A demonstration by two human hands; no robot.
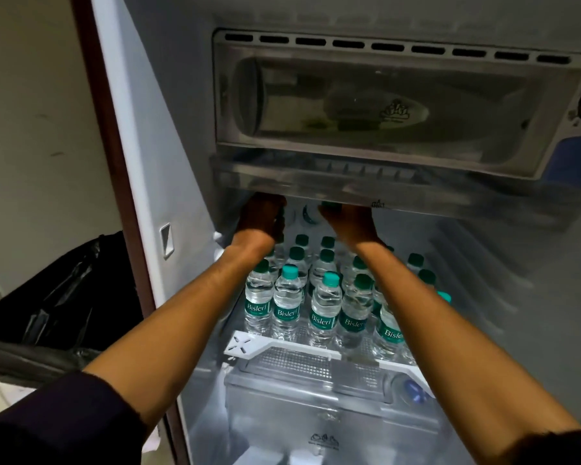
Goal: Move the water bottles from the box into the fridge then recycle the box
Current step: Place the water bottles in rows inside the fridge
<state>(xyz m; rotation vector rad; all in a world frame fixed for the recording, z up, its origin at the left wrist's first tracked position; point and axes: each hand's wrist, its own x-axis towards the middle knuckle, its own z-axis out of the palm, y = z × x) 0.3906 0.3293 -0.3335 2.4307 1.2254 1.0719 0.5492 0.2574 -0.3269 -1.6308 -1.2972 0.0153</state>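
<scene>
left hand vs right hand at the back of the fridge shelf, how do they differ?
The left hand sits toward the fridge's left wall; the right hand is nearer the middle. A green cap shows just above the right hand's fingers; none is plain at the left hand. Both reach over the standing bottles, under the chiller tray.

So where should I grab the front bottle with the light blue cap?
Grip the bottle round its neck, just under the cap, coming from above and the front. It stands upright in the front row with neighbours tight at both sides, so only the top is free.
</scene>
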